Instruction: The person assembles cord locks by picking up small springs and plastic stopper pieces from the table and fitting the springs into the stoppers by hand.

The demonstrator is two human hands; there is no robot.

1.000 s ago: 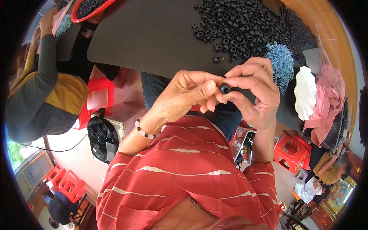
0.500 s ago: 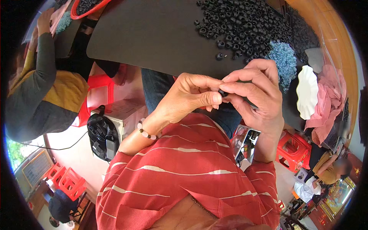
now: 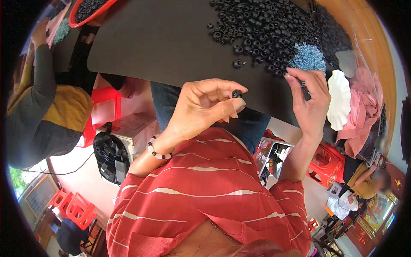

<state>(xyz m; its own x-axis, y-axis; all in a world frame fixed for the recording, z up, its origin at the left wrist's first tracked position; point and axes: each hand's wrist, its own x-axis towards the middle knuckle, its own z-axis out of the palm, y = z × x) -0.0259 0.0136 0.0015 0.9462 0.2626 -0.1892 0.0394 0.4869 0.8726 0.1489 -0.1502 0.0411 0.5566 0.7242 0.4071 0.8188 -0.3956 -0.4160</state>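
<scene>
My left hand pinches a small round black piece, with a hole in it, between thumb and forefinger. Over the table's near edge, my right hand has its thumb and forefinger tips close together; whatever is between them is too small to make out. Those tips are by the near edge of a heap of similar black pieces. Just beyond the right hand lies a pile of small clear bluish pieces, partly hidden by its fingers. One black piece sits apart from the heap.
The dark tabletop spreads to the left. A white wavy-rimmed dish and a pink cloth lie to the right. At the far left a person in a grey sleeve sits near a red-rimmed basin. Red stools stand below.
My right hand has let go of the black piece and moved right, toward the bluish pile. My left hand keeps the piece and has shifted slightly left.
</scene>
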